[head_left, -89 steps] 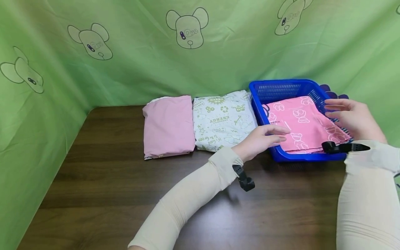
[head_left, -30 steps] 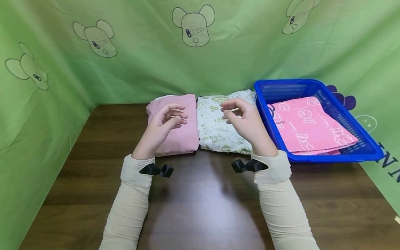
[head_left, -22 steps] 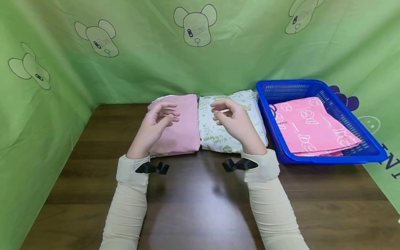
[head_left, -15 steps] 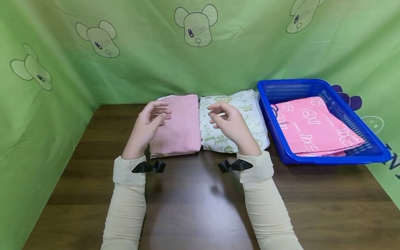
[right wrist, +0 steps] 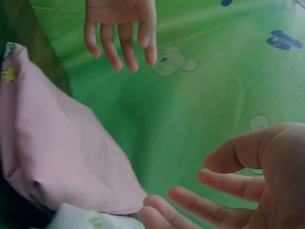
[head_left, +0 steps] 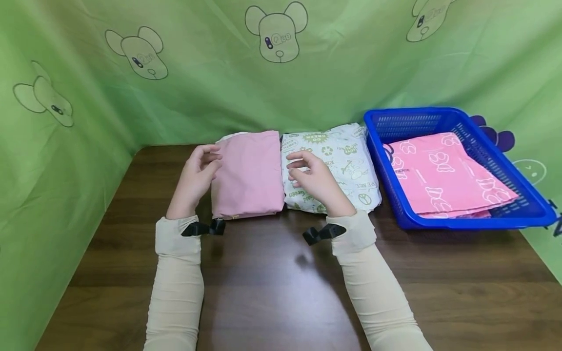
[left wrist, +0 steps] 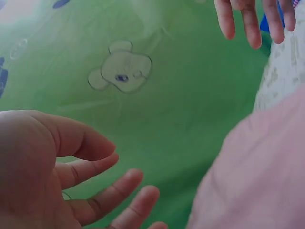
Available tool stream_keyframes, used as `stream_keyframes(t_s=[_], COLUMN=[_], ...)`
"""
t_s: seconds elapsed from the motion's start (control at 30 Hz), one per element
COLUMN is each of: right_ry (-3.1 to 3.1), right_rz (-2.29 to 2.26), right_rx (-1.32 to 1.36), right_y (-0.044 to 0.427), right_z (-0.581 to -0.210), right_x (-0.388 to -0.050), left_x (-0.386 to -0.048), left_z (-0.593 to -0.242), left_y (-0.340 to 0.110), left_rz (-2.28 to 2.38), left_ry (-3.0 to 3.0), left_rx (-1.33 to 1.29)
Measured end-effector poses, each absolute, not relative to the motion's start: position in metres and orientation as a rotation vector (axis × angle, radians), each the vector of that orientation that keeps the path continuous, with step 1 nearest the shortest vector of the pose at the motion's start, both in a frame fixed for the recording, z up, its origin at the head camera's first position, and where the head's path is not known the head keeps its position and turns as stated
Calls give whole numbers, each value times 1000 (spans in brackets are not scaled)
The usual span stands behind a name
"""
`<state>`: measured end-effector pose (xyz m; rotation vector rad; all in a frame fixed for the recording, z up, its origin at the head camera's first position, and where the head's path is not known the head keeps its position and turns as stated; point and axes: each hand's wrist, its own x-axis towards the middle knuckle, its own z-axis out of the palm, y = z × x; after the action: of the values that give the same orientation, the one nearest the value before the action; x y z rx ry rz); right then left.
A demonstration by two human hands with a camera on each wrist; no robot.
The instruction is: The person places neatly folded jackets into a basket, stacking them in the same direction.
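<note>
My left hand (head_left: 195, 175) hovers at the left edge of a folded pink cloth (head_left: 250, 175), fingers loosely bent and holding nothing. Over the left part of a folded white cloth with green print (head_left: 347, 165) hangs my right hand (head_left: 313, 178), also relaxed and with nothing in it. The two folded cloths lie side by side against the back curtain. In both wrist views the fingers are apart from the fabric or seem so; in the right wrist view a corner of the pink cloth (right wrist: 71, 148) shows a small yellow patch.
A blue plastic basket (head_left: 483, 224) stands at the right, beside the white cloth. Inside lies a folded bright pink cloth (head_left: 452, 175) with white bear outlines. A green curtain (head_left: 210, 73) encloses the back and sides of the brown wooden table (head_left: 263, 282).
Both hands have left the basket area, where they were three seconds ago, and moved left over the two folded cloths. In the last second they drifted further left, and the view shifted slightly.
</note>
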<state>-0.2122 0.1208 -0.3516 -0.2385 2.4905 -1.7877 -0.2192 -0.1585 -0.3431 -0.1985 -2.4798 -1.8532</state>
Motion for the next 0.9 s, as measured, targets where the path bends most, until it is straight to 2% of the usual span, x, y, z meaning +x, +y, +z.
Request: stream_keyframes(t_s=[0.43,0.73,0.9], right_ry=[2510,2410,2331], right_rz=[-1604,-1692,-1733], right_rx=[-189,-74,-111], right_y=[100,91,87], right_z=[-377,-391,-394], right_x=[-212,-218,-219], left_x=[-242,-248,-250], left_z=[-383,-401,-407], left_y=[-167,-168,-174], left_rz=[-1837,-2004,-2059], left_ry=[-2748,-2675,-2687], left_rx=[-9,133,73])
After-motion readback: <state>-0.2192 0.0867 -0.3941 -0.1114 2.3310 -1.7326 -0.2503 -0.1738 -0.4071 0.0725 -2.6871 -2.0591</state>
